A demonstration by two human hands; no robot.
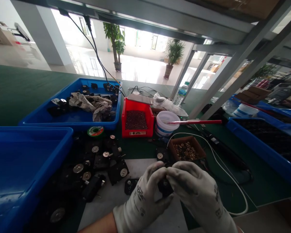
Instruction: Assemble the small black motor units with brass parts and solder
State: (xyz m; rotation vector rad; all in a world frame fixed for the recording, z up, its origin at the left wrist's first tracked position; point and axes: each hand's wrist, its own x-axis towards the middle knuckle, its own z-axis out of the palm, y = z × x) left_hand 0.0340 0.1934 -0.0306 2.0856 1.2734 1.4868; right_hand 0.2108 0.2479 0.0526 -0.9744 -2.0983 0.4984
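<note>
Both my hands wear pale gloves with printed marks and meet over a white sheet. My left hand is closed around the side of a small black mechanical part. My right hand grips the same part from the other side, fingertips bunched at its top. The fingers cover much of the part, so its exact kind is hidden. Just left of my left hand lies another black piece with metal fittings. A black unit with a silver disc sits just beyond my fingers.
Several black units with silver discs lie at left beside a blue tray. Ahead stand a red bin of small screws, a white tub with a red stick, and a box of brass-coloured pieces. A white cable curves at right.
</note>
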